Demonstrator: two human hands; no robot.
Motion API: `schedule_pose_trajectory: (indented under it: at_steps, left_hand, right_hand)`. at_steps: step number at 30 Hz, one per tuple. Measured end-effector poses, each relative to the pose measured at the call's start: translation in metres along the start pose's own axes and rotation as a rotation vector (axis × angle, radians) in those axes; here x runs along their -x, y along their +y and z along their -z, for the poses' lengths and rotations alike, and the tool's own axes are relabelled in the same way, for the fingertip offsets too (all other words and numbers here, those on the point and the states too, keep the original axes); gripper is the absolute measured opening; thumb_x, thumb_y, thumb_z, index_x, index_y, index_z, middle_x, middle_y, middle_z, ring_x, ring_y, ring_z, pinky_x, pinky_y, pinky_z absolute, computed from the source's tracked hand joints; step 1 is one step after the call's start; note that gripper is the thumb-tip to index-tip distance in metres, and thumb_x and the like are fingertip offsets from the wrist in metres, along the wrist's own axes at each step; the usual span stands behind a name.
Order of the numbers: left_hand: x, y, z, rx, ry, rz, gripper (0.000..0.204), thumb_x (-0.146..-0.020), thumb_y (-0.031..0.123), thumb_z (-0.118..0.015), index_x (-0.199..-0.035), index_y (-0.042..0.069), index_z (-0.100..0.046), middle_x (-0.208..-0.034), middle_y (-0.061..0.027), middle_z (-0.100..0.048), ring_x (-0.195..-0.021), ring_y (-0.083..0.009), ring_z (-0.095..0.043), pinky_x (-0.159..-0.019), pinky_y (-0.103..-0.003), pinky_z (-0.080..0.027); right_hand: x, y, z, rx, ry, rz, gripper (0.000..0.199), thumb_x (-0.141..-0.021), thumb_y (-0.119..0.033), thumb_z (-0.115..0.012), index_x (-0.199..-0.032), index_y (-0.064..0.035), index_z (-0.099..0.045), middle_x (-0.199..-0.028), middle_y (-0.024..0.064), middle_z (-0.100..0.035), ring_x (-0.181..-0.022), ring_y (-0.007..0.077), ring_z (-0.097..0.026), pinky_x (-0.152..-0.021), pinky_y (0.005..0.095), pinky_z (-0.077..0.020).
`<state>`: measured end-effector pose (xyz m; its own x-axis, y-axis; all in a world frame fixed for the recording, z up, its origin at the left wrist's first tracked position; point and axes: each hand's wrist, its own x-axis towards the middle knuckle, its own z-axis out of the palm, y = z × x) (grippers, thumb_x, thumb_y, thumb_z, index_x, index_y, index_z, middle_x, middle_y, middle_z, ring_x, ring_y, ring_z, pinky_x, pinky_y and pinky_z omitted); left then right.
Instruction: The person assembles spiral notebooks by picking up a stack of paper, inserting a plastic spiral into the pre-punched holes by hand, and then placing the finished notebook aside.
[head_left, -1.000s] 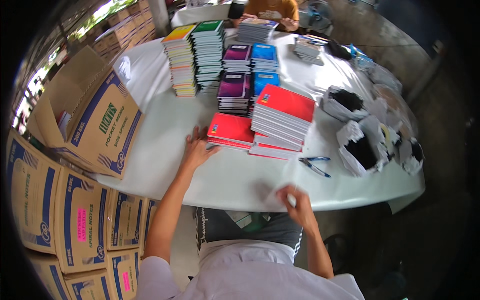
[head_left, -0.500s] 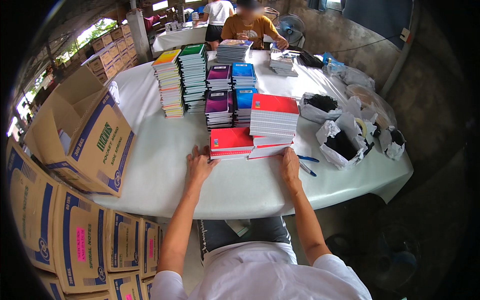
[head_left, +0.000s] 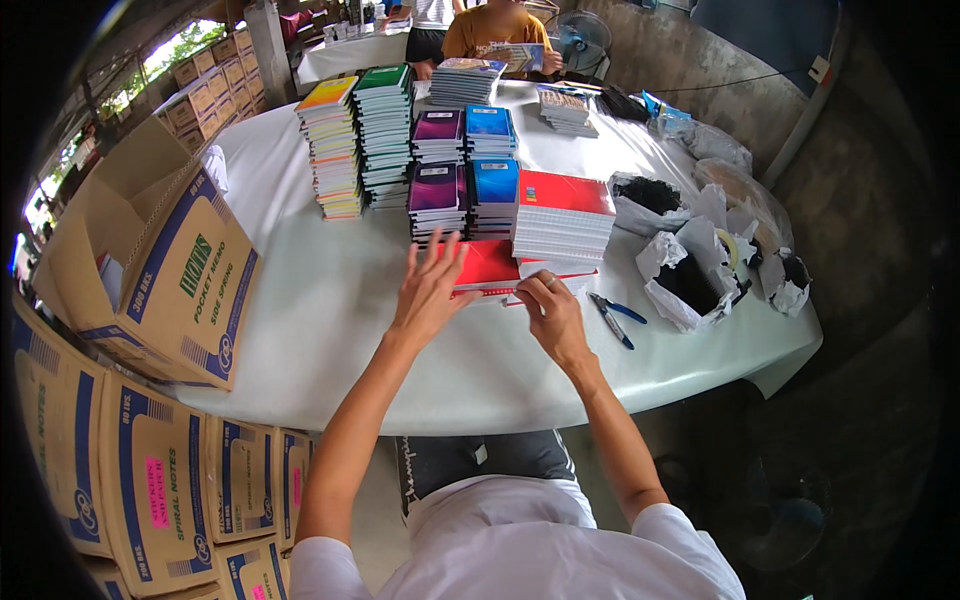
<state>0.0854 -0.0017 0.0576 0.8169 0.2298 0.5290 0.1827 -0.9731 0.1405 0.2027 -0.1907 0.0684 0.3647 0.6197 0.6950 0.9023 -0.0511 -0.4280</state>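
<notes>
- Head view: my left hand [head_left: 430,288] is spread, unclenched, at the left end of the red notebook [head_left: 488,262].
- My right hand [head_left: 556,318] curls its fingers at the near right corner; gripping or not, I can't tell.
- That notebook sits just left of the tall red stack [head_left: 565,220].
- Pliers [head_left: 614,318] lie right of my right hand.

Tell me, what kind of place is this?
Probably a notebook workshop: tall stacks of notebooks stand on a white table, cardboard boxes are piled beside it, and pliers lie near the red notebooks.
</notes>
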Motion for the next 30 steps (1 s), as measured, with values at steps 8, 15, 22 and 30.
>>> schedule_pose_trajectory:
  at_steps: [8, 15, 22, 30]
  left_hand:
    - [-0.012, -0.02, 0.006, -0.012, -0.354, -0.033, 0.059, -0.089, 0.033, -0.066, -0.142, 0.012, -0.049, -0.149, -0.0086, -0.046, -0.135, -0.0367, -0.043, -0.106, -0.046, -0.042]
    - [-0.054, -0.041, 0.036, 0.212, -0.768, 0.064, 0.057, -0.091, 0.036, -0.064, -0.142, 0.015, -0.05, -0.149, -0.0098, -0.045, -0.131, -0.0373, -0.047, -0.104, -0.048, -0.041]
    - [-0.026, -0.028, 0.03, -0.023, -0.541, -0.095, 0.066, -0.091, 0.045, -0.062, -0.144, 0.009, -0.047, -0.151, -0.0143, -0.041, -0.134, -0.0393, -0.043, -0.115, -0.05, -0.026]
    - [-0.105, 0.006, 0.003, 1.177, -0.178, 0.532, 0.072, -0.098, 0.054, -0.051, -0.137, -0.007, -0.047, -0.142, -0.0204, -0.051, -0.132, -0.0273, -0.048, -0.108, -0.039, -0.038]
  right_hand:
    - [0.037, 0.013, 0.005, -0.159, -0.12, -0.263, 0.013, -0.082, 0.006, -0.064, -0.093, -0.0001, -0.067, -0.088, 0.0123, -0.067, -0.074, 0.0271, -0.065, -0.066, 0.0365, -0.0517]
    - [0.03, 0.016, 0.003, -0.461, -0.178, -0.535, 0.014, -0.081, 0.008, -0.063, -0.094, 0.0031, -0.067, -0.081, 0.0111, -0.068, -0.067, 0.0171, -0.063, -0.063, 0.0301, -0.0503]
    - [0.013, 0.012, 0.037, -0.349, 0.02, -0.499, 0.015, -0.083, 0.009, -0.06, -0.094, 0.0018, -0.068, -0.083, 0.0079, -0.069, -0.07, 0.0138, -0.062, -0.063, 0.0284, -0.0495]
    - [-0.057, 0.085, 0.094, -0.339, 0.268, -0.64, 0.071, -0.1, -0.06, -0.039, -0.112, 0.0062, -0.062, -0.104, 0.0127, -0.066, -0.1, 0.0203, -0.062, -0.097, 0.0321, -0.0437]
